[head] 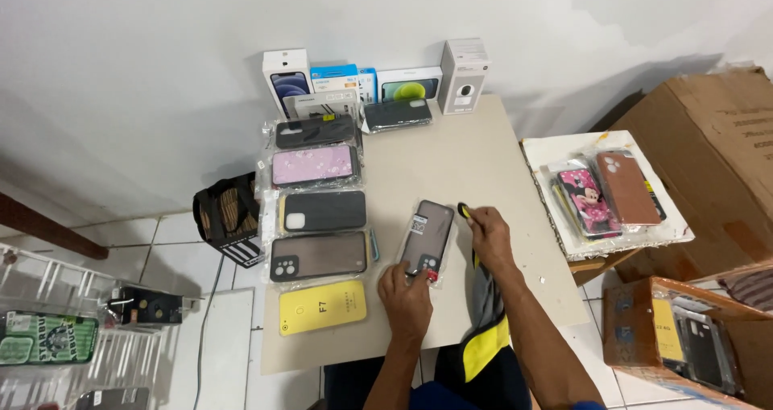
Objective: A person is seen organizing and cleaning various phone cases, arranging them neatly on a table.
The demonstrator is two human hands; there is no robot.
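Observation:
My left hand [407, 297] rests on the near end of a dark phone case in clear plastic wrap [427, 236], lying on the beige table [475, 160]. My right hand [489, 234] is just right of the case and pinches a grey and yellow cloth [485, 309] that hangs down over the table edge toward me. A column of wrapped phone cases lies to the left: a black one [316, 131], a pink flowered one [315, 165], another black one [324, 211], a smoky brown one [318, 256] and a yellow one [322, 306].
Several phone boxes [354, 84] and a white camera box [464, 65] stand against the wall. A white tray [555, 151] at right holds more cases. Cardboard boxes [708, 152] stand further right. A black bag [229, 217] and wire racks [56, 329] are at left.

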